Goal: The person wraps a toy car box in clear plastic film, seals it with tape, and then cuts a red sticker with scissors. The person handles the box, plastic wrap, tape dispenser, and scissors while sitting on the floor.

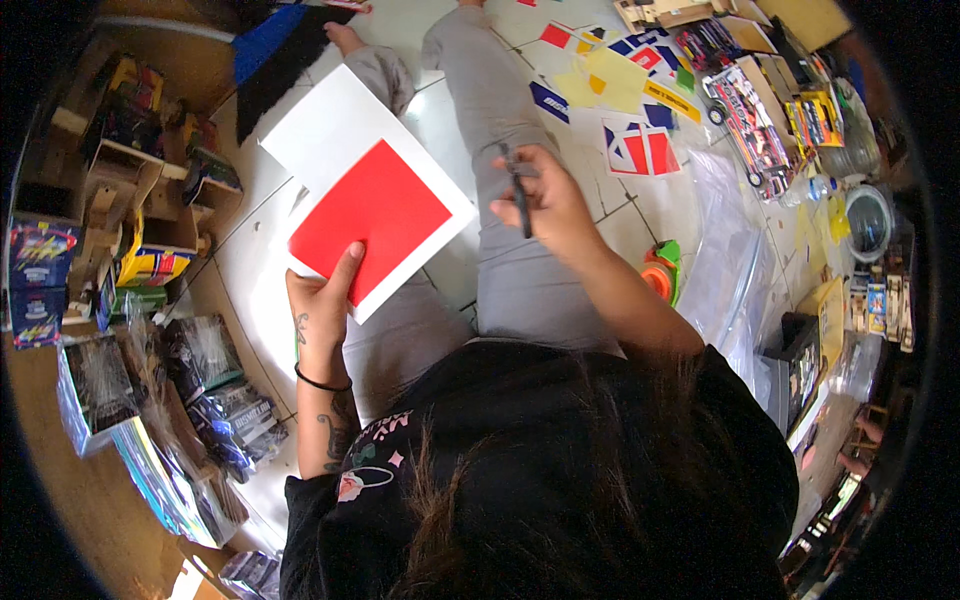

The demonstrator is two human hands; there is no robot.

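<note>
My left hand is closed on a white sheet with a large red panel, thumb pressed on its front and the other fingers hidden behind. The sheet is tilted above my lap, and a plain white part extends beyond the red at its far left. To the right, apart from the sheet, my right hand grips a slim black tool between thumb and fingers. Its exact kind is not clear. My legs in grey trousers stretch forward under both hands.
Coloured paper cutouts are scattered on the tiled floor at the far right. Beyond them stands a toy truck. Clear plastic sheeting and an orange-green tape roll lie at right. Wooden racks and wrapped packs line the left.
</note>
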